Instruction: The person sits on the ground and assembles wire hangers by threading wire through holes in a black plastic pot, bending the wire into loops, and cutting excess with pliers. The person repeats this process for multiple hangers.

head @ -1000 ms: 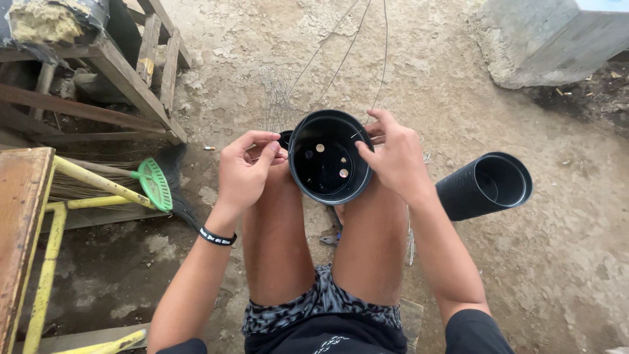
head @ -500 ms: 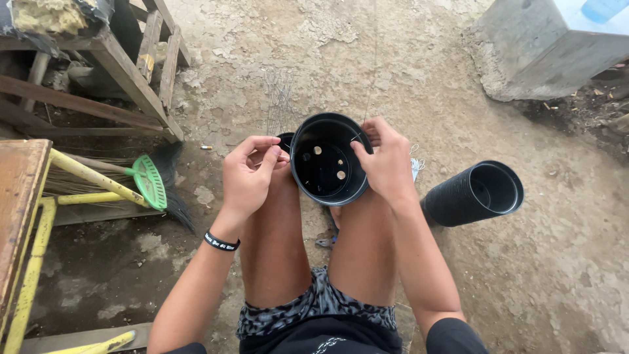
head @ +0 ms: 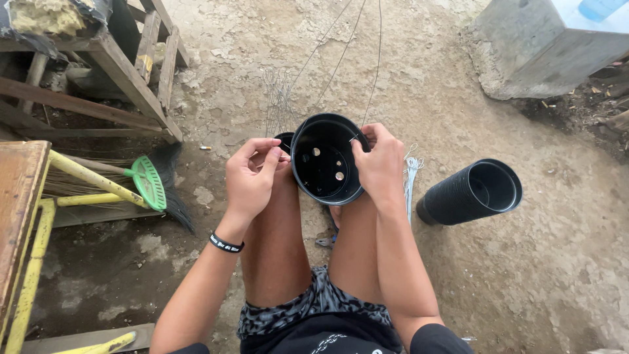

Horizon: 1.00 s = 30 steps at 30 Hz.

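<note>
Open dirt ground [head: 249, 59] ahead. Left is crowded by a wooden pallet frame [head: 131, 72] and a green-headed broom with yellow handle [head: 147, 182]; to the right lies a stack of black plastic pots on its side [head: 468, 193], with a concrete block [head: 524, 52] beyond.

Round black plastic pot with drain holes [head: 324, 160] rests on the knees, mouth up. Right hand [head: 380, 164] grips its right rim, fingers closed on it. Left hand [head: 252, 177], just beside the left rim, pinches thin wire [head: 367, 72].
</note>
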Each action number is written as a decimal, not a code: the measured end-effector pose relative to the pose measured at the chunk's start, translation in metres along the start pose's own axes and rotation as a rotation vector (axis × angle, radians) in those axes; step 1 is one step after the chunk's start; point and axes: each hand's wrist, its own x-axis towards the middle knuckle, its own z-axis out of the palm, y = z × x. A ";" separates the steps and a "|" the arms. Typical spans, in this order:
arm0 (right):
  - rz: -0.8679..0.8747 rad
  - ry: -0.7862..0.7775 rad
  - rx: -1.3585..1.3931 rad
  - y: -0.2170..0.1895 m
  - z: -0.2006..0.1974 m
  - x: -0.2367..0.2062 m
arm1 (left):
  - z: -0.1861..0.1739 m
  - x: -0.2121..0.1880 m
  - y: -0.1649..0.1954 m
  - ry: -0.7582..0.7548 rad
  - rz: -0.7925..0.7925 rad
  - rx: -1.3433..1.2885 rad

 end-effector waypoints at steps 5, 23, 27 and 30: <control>0.015 -0.005 -0.059 -0.010 0.001 -0.004 | 0.000 -0.002 -0.005 0.010 0.001 0.008; 0.006 -0.063 -0.329 -0.039 0.003 -0.006 | -0.001 -0.003 -0.004 0.021 0.005 0.013; -0.081 -0.027 -0.306 -0.028 0.007 -0.006 | -0.001 -0.004 -0.005 0.028 0.006 0.005; -0.117 -0.009 -0.285 -0.022 0.009 -0.007 | -0.002 -0.006 -0.006 0.037 -0.003 0.009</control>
